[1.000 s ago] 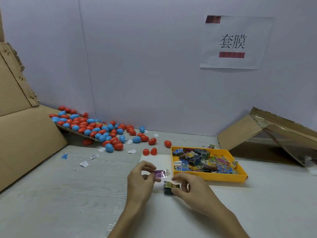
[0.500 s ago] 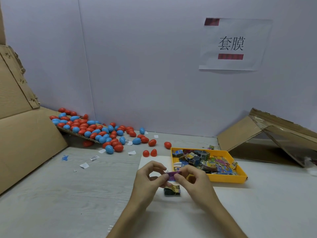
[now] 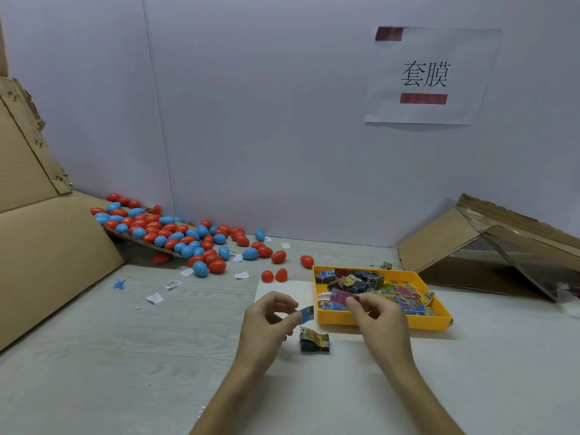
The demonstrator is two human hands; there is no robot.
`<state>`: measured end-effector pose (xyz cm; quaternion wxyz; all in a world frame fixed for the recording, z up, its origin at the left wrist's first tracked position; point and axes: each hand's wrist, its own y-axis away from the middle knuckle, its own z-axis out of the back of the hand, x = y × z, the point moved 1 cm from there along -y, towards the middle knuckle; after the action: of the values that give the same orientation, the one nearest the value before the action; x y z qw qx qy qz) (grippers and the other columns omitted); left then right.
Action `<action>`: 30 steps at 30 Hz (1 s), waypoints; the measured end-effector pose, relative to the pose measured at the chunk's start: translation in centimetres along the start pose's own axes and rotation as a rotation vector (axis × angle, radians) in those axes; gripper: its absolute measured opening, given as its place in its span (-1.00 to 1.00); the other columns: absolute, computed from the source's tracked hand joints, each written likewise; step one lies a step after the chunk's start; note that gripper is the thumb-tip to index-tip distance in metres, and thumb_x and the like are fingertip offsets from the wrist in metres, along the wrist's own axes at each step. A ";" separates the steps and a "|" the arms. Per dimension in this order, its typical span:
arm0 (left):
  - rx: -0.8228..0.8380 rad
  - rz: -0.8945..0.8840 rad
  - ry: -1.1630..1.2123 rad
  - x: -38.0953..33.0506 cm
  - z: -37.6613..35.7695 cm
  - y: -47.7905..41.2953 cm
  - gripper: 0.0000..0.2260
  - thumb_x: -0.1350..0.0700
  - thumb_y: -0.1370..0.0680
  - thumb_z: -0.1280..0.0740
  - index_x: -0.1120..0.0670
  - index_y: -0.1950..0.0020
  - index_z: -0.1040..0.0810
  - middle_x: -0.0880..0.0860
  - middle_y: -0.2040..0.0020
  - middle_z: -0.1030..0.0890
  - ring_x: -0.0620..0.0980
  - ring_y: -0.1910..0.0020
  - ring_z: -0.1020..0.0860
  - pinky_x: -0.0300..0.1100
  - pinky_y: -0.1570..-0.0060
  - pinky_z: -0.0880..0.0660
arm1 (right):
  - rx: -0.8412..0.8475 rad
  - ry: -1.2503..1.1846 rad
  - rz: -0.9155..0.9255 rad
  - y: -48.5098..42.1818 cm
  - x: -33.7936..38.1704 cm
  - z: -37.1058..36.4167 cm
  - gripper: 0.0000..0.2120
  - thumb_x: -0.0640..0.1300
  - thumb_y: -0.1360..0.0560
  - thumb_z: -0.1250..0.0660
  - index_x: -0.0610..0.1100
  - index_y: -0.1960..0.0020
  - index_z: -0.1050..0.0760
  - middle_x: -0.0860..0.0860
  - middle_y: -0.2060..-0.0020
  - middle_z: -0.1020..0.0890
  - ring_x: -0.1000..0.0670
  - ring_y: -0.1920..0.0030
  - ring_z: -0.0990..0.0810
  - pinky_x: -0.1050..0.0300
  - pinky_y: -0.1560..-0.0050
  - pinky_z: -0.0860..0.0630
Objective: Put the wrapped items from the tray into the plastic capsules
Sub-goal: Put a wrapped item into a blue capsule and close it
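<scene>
My left hand (image 3: 266, 324) pinches a small blue wrapper piece (image 3: 307, 314) between thumb and fingertips. My right hand (image 3: 378, 321) pinches a purple wrapper piece (image 3: 340, 296) over the near left corner of the yellow tray (image 3: 376, 321), which holds several colourful wrapped items (image 3: 361, 282). Between my hands a dark wrapped item (image 3: 314, 340) with yellow print lies on the table. An open red capsule (image 3: 274, 275), its two halves side by side, sits just beyond my left hand. A heap of red and blue capsules (image 3: 169, 235) lies at the back left.
A white sheet (image 3: 282, 290) lies under the work spot. Cardboard panels (image 3: 47, 246) lean at the left, and a folded cardboard piece (image 3: 489, 246) stands at the back right. Small paper scraps (image 3: 155, 298) dot the table left of centre.
Both hands held one purple wrapper together half a second ago. Now they have moved apart, each pinching a separate piece, and the right hand has moved over the tray corner.
</scene>
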<state>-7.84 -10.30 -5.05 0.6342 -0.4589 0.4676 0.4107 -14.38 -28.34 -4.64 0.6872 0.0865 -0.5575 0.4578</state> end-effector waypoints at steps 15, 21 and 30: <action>0.049 0.038 0.076 0.6 -0.2 -0.3 -0.88 0.26 -0.47 -0.49 0.07 0.14 -0.62 -0.12 0.24 -0.68 -0.23 0.17 -0.65 -0.35 0.29 -0.55 | -0.112 0.157 0.181 0.0 0.4 0.5 -0.64 -0.23 -0.52 -0.39 0.03 -0.28 -0.51 0.13 0.17 -0.53 0.11 0.15 -0.52 0.31 0.17 -0.48; 0.080 0.088 0.175 0.7 0.0 -0.3 -0.91 0.21 -0.47 -0.50 0.09 0.08 -0.63 -0.03 0.21 -0.71 -0.11 0.16 -0.68 -0.32 0.25 -0.57 | 0.233 0.081 0.460 1.8 1.6 -0.8 -0.79 -0.08 -0.41 -0.49 0.10 -0.01 -0.58 0.21 0.15 -0.53 0.10 0.12 -0.53 0.44 0.24 -0.40; 0.110 0.168 0.299 0.3 -0.2 -0.2 -0.89 0.19 -0.47 -0.48 0.14 0.03 -0.62 0.05 0.21 -0.71 0.00 0.17 -0.70 -0.25 0.24 -0.59 | 0.237 0.113 0.506 2.2 1.8 -1.2 -0.74 -0.06 -0.37 -0.57 0.00 0.01 -0.57 0.17 0.04 -0.48 0.13 -0.01 -0.50 0.44 0.12 -0.42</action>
<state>-7.60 -10.49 -5.28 0.5452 -0.4389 0.6151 0.3631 -15.17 -25.39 -4.40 0.5662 -0.0012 -0.4649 0.6807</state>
